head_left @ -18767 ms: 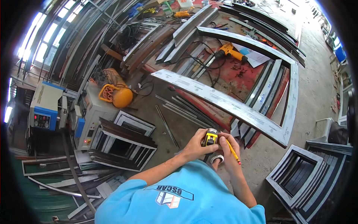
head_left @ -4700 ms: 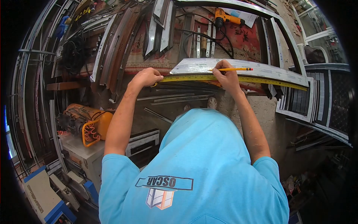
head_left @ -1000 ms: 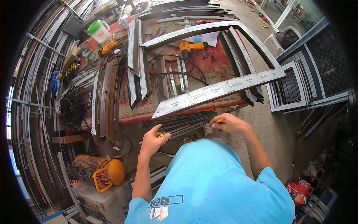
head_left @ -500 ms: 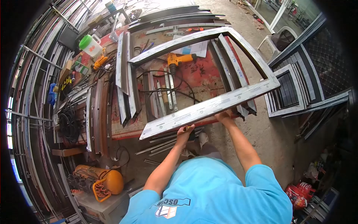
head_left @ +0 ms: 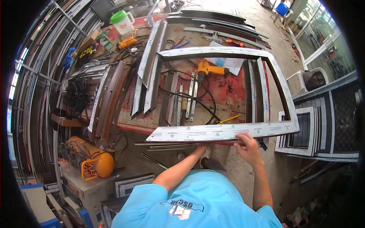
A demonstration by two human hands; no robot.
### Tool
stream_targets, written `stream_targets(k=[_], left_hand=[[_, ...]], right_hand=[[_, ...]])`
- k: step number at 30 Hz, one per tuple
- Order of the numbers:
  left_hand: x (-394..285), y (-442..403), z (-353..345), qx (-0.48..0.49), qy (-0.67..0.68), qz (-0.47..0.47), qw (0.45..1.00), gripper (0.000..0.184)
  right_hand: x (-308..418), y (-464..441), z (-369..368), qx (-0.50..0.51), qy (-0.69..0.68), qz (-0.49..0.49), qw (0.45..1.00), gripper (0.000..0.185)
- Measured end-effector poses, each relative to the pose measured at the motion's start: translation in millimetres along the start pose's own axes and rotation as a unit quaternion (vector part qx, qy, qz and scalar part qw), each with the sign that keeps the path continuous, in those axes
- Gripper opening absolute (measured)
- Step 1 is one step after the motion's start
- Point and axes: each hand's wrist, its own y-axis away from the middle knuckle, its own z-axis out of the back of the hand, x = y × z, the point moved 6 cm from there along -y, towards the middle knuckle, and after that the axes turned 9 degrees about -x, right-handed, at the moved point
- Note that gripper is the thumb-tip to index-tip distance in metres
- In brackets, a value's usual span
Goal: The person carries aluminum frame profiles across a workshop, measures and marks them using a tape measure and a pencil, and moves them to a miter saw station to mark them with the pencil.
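Observation:
A mitred frame (head_left: 228, 131), wrapped in printed white film, lies over the red table with its long near bar along the table's front edge. My right hand (head_left: 248, 149) is at this bar, right of its middle, with its fingertips on the near edge and the thumb apart below. Only the back of my left hand (head_left: 202, 147) shows; its fingers are hidden beneath the bar. Just beyond the bar, inside the frame, a yellow pencil (head_left: 230, 119) lies by the dark cable. An orange drill (head_left: 211, 69) rests within the frame opening. The tape measure cannot be seen.
Loose profiles (head_left: 150, 72) lie left of the frame, and more (head_left: 216, 22) lie behind it. A green-lidded jug (head_left: 122, 23) stands at the back left. On the right, finished frames (head_left: 304, 131) lean in a stack. An orange compressor (head_left: 99, 161) is at lower left.
Both hands have come up to the near bar, my left hand now reaching under it. The pencil has left my right hand and lies beyond the bar. The tape measure has gone from sight.

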Motion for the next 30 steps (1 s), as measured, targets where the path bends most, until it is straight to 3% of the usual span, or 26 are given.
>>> stream_targets(k=[2,3,5,6,8,10,12,14,15,16,19,20,22,23,25,27,29,30], left_hand=[[-5,3,9,0.007,-0.045,-0.066,0.997,0.034],[-8,7,13,0.008,-0.081,-0.105,0.991,0.032],[-21,11,27,0.006,-0.145,-0.175,0.974,0.030],[-19,11,31,0.025,-0.011,-0.057,0.998,0.030],[-17,17,29,0.063,0.255,0.178,0.948,0.030],[20,5,8,0.002,0.252,0.094,0.963,0.031],[19,-2,3,-0.007,0.258,0.083,0.963,0.031],[-29,-5,31,0.043,0.268,0.149,0.951,0.030],[-45,-15,41,0.016,0.186,0.096,0.978,0.036],[-87,-20,60,0.003,0.318,0.099,0.943,0.039],[-211,-32,126,0.082,0.383,0.033,0.920,0.041],[-241,-35,137,0.107,0.462,-0.022,0.880,0.046],[-266,-30,155,0.146,0.430,-0.108,0.884,0.053],[-257,-24,150,0.156,0.399,-0.092,0.899,0.056],[-227,-8,127,0.187,0.331,-0.056,0.923,0.063],[-260,32,83,0.117,0.177,-0.270,0.939,0.074],[-285,81,5,0.214,-0.087,-0.347,0.909,0.097],[-278,97,-36,0.228,-0.096,-0.414,0.876,0.103]], right_hand=[[35,-25,10,-0.025,0.227,0.150,0.962,0.060],[25,-35,5,0.019,0.257,0.153,0.954,0.080],[19,-49,-6,0.071,0.296,0.162,0.939,0.086],[15,-54,-12,0.096,0.315,0.165,0.930,0.089],[9,-62,-21,0.111,0.326,0.179,0.922,0.093],[6,-67,-24,0.135,0.315,0.148,0.928,0.092],[15,-72,-18,0.120,0.321,0.183,0.922,0.087],[29,-81,-3,0.121,0.333,0.178,0.918,0.081],[39,-89,10,0.109,0.321,0.194,0.921,0.080],[48,-96,25,0.097,0.308,0.207,0.923,0.079],[107,-115,84,0.078,0.213,0.162,0.960,0.068],[122,-118,100,0.073,0.178,0.144,0.971,0.066],[143,-117,133,0.025,0.134,0.146,0.980,0.065],[152,-118,145,-0.043,0.088,0.209,0.973,0.065],[151,-104,178,-0.092,-0.030,0.118,0.988,0.058],[139,-101,217,-0.164,-0.075,0.111,0.977,0.051],[133,-89,243,-0.240,-0.119,0.072,0.961,0.048],[135,-79,252,-0.281,-0.157,0.066,0.944,0.048]])
